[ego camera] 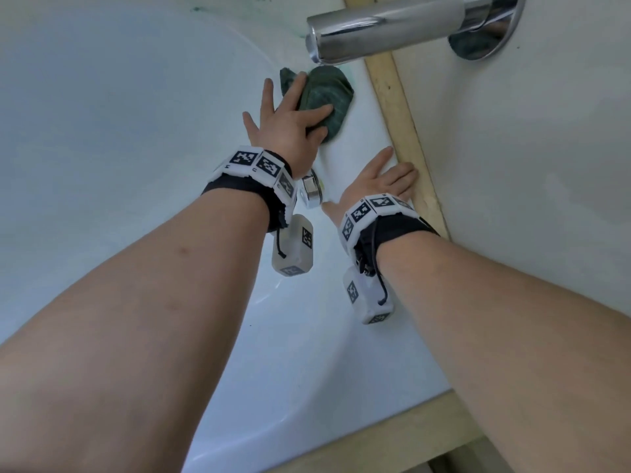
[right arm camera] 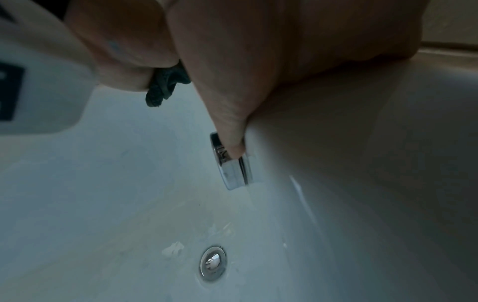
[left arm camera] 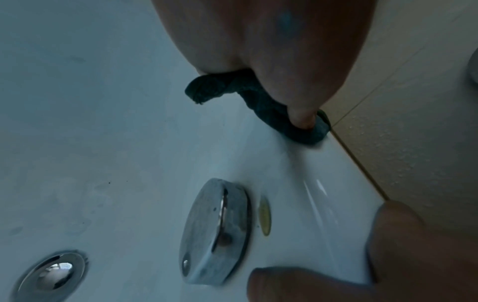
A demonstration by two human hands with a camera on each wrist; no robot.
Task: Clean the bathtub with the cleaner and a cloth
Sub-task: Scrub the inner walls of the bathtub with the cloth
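Observation:
A dark green cloth (ego camera: pixel 327 93) lies bunched on the white bathtub's (ego camera: pixel 102 131) end wall, just below the chrome spout (ego camera: pixel 386 32). My left hand (ego camera: pixel 283 121) presses on the cloth with spread, straight fingers, thumb on top. In the left wrist view the cloth (left arm camera: pixel 271 114) pokes out under the palm and thumb. My right hand (ego camera: pixel 379 179) lies flat on the tub's rim beside the wooden strip (ego camera: pixel 403 131), holding nothing. In the right wrist view its thumb touches the chrome overflow knob (right arm camera: pixel 232 165). No cleaner bottle is in view.
The overflow knob (ego camera: pixel 310 191) sticks out of the tub wall between my wrists. The chrome drain (right arm camera: pixel 212 263) sits in the tub floor below. A pale wall (ego camera: pixel 529 165) rises right of the wooden strip. Green smears mark the far rim.

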